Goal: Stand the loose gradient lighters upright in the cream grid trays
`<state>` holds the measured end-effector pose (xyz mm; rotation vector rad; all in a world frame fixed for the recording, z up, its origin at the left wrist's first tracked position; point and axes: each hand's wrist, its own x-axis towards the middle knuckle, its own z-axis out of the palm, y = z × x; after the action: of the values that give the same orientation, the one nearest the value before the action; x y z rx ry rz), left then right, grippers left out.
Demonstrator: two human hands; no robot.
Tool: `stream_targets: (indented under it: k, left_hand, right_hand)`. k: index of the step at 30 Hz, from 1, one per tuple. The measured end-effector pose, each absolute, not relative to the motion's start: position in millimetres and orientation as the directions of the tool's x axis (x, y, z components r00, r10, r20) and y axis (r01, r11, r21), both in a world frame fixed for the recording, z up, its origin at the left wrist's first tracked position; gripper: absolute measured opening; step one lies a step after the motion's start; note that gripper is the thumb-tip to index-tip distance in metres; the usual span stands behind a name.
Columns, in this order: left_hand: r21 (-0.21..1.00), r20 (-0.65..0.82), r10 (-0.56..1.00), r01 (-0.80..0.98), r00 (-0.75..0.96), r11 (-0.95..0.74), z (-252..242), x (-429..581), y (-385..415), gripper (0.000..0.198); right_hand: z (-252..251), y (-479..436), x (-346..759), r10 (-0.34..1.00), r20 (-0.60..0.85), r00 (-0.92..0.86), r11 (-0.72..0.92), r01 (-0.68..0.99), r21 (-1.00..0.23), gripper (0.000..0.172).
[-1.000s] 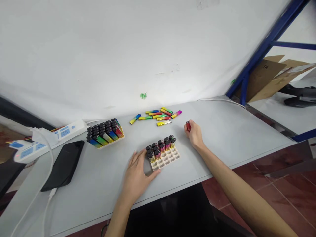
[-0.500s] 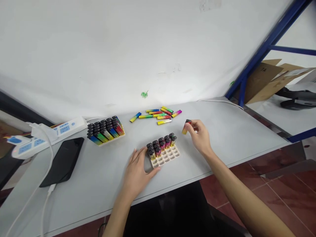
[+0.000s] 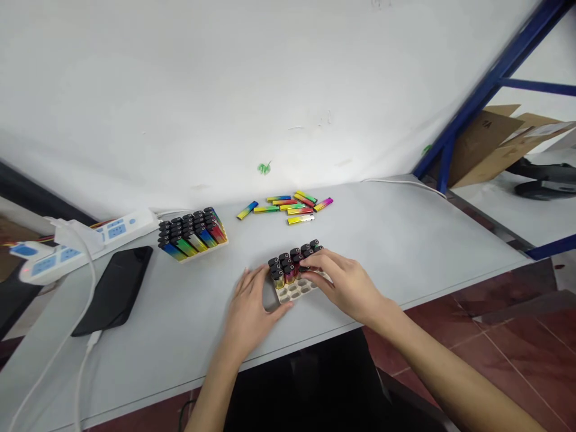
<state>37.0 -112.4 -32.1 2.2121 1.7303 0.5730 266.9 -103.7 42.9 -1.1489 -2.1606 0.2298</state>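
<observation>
Lowest in the frame, the left hand [image 3: 249, 307] lies flat and open on the table [image 3: 405, 240], its fingertips touching the left edge of the small tray [image 3: 293, 293]. The right hand [image 3: 348, 283], its arm coming from the lower right, covers the tray's right half. Its fingers are curled and seem pinched on a lighter [image 3: 303, 268] that stands upright, long axis vertical, right under the fingertips; this hand is the nearer one to it. Standing lighters [image 3: 281, 264] fill the tray's far rows, and the near cells are empty. Further up and left, a full tray [image 3: 192, 241] of lighters stands near a phone [image 3: 114, 289] and a power strip [image 3: 112, 231]. Beyond, at centre, loose lighters [image 3: 290, 207] lie flat.
</observation>
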Motion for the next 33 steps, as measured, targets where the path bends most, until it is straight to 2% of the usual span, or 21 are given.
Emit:
stream_targets:
  k: [5,8,13,19,22,26,28,30,33]
  left_hand:
    - [0.457,0.136,0.968,0.854,0.209,-0.249,-30,38,-113,0.08]
    - [0.454,0.135,0.969,0.856,0.209,-0.248,-31,38,-112,0.081]
    - [0.449,0.152,0.963,0.853,0.221,-0.267,-31,37,-112,0.081]
    - [0.469,0.175,0.959,0.838,0.221,-0.279,-31,38,-112,0.079]
    - [0.471,0.171,0.961,0.838,0.219,-0.275,-31,38,-112,0.08]
    - [0.472,0.136,0.967,0.843,0.218,-0.256,-30,38,-111,0.081]
    - [0.476,0.117,0.969,0.844,0.216,-0.245,-29,38,-111,0.081]
    - [0.479,0.112,0.971,0.844,0.212,-0.24,-28,37,-111,0.08]
    - [0.48,0.13,0.968,0.841,0.213,-0.25,-27,37,-111,0.079]
  right_hand:
    - [33,-104,261,0.776,0.47,-0.421,0.588,0.754,-0.294,0.017]
    - [37,-106,260,0.772,0.475,-0.421,0.588,0.757,-0.284,0.018]
    - [42,-104,261,0.78,0.44,-0.446,0.604,0.722,-0.338,0.017]
    - [41,-101,263,0.769,0.47,-0.434,0.58,0.782,-0.227,0.024]
    - [51,-98,265,0.768,0.492,-0.41,0.581,0.769,-0.268,0.025]
    - [64,-69,275,0.794,0.553,-0.254,0.517,0.762,-0.391,0.025]
    - [60,-42,283,0.837,0.519,-0.173,0.436,0.784,-0.442,0.026]
    - [47,-13,291,0.894,0.425,-0.142,0.357,0.799,-0.483,0.025]
    - [18,18,296,0.954,0.248,-0.17,0.266,0.861,-0.433,0.03]
